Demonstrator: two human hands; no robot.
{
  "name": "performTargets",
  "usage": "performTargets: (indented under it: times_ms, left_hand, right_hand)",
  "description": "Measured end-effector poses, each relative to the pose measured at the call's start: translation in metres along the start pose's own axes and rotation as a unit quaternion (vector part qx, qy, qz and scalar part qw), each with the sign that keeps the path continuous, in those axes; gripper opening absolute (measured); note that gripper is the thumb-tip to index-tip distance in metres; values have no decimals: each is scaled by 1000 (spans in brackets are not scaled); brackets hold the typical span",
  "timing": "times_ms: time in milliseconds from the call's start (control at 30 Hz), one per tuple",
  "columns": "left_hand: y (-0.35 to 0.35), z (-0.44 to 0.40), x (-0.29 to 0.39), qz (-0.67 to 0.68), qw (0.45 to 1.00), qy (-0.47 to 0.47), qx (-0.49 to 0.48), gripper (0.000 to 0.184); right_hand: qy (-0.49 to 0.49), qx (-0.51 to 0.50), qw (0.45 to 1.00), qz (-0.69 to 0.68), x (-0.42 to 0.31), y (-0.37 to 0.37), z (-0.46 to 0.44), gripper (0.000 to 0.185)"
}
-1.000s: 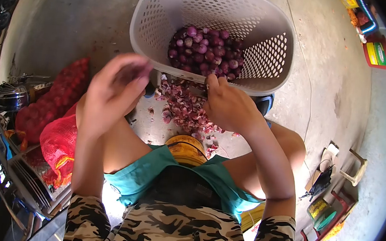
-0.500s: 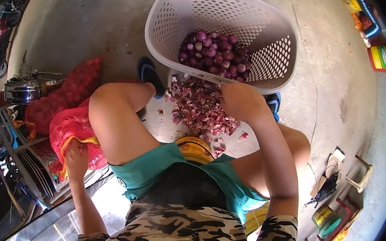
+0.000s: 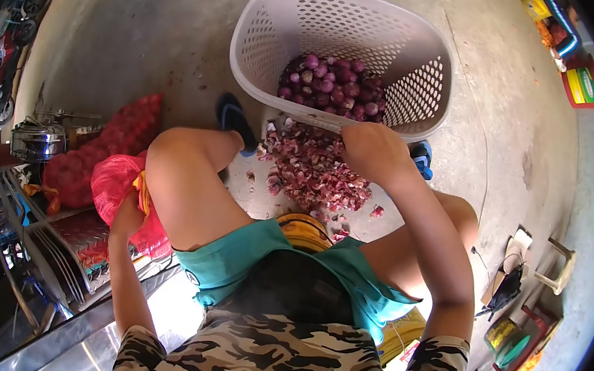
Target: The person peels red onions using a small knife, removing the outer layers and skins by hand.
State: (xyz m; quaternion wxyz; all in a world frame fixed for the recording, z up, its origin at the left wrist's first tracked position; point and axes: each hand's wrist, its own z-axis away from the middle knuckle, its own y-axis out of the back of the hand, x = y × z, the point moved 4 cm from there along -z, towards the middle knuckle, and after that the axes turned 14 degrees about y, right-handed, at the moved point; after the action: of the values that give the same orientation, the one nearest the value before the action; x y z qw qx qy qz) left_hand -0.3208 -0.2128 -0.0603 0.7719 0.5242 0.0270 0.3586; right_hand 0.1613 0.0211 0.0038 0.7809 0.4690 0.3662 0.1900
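Observation:
At my left thigh, my left hand is closed on a red mesh bag with a yellow-orange edge. My right hand is curled into a fist at the near rim of a pale plastic laundry basket. Its fingers are turned down and away, so what they grip is hidden. Red onions lie in a heap at the bottom of the basket. Below it, a pile of dry onion skins covers the floor between my feet.
A long red mesh sack of onions lies to the left, beside a shiny metal pot and a metal rack. A small wooden stool and a red-framed item with tubs stand at the right wall.
My left hand has drawn the mesh bag's edge up and inward, closer to my thigh. My right hand stays by the basket rim. The whole view has shifted slightly.

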Motion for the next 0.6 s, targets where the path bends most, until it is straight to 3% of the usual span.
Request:
performTargets:
  times_ms: [100, 200, 300, 600]
  left_hand:
    - [-12, -10, -9, -8, 1000, 19, 5, 20]
    - [-13, -13, -1, -7, 998, 54, 17, 21]
    - [-18, -20, 6, -2, 998, 65, 20, 22]
    - [-49, -41, 34, 15, 996, 86, 30, 25]
  right_hand:
    - [2, 52, 998, -41, 10, -13, 5, 27]
    - [-43, 0, 993, -107, 22, -36, 10, 37]
    - [-5, -3, 993, -116, 18, -47, 11, 43]
    - [8, 46, 992, -120, 19, -42, 7, 37]
